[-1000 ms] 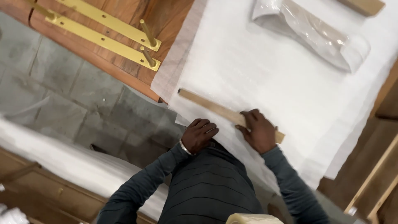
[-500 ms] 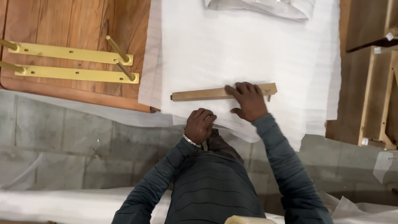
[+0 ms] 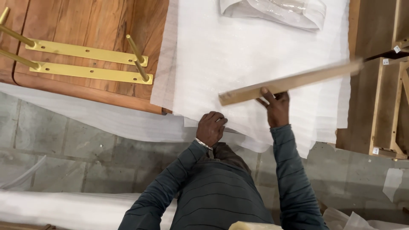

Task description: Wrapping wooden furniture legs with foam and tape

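At far left, brass legs [image 3: 85, 59] are bolted to a wooden tabletop [image 3: 85, 25] lying on the floor. Next, the left hand [image 3: 211, 127] presses curled fingers onto the foam sheet [image 3: 238, 55], gripping nothing. The right hand [image 3: 276, 108] is closed around a wooden slat [image 3: 289, 81], gripped left of its middle and raised above the foam. Its long axis runs left-low to right-high. A plastic bag [image 3: 272, 10] lies beyond it.
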